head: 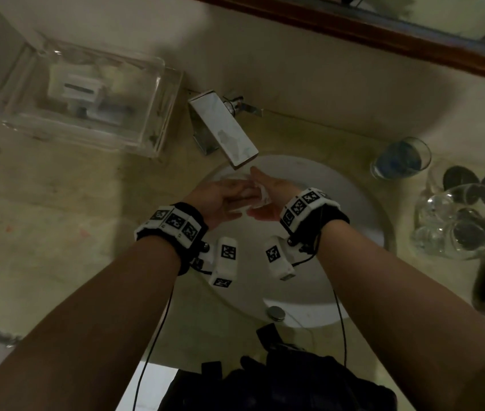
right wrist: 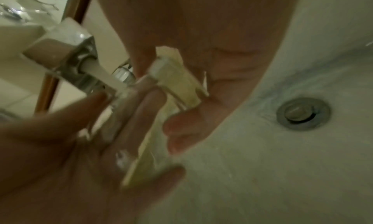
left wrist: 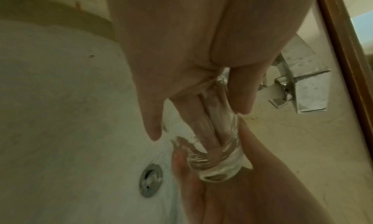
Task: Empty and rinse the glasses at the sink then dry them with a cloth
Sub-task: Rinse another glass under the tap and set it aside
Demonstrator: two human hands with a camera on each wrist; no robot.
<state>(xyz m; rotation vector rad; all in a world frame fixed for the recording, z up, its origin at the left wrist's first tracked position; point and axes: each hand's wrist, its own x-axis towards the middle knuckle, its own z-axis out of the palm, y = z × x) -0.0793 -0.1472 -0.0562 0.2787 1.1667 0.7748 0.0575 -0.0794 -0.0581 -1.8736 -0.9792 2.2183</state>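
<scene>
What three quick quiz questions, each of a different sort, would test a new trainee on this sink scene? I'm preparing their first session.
1. True or false: the glass being rinsed is held over the sink.
2. Which hand has fingers inside that glass?
A. left hand
B. right hand
C. neither
3. Fill in: the glass of blue liquid stands on the counter to the person's ____, apart from both hands.

Key: 1 true; 2 A; 3 right. In the left wrist view the left hand's fingers reach into the glass, while the right hand cups its base from below.
</scene>
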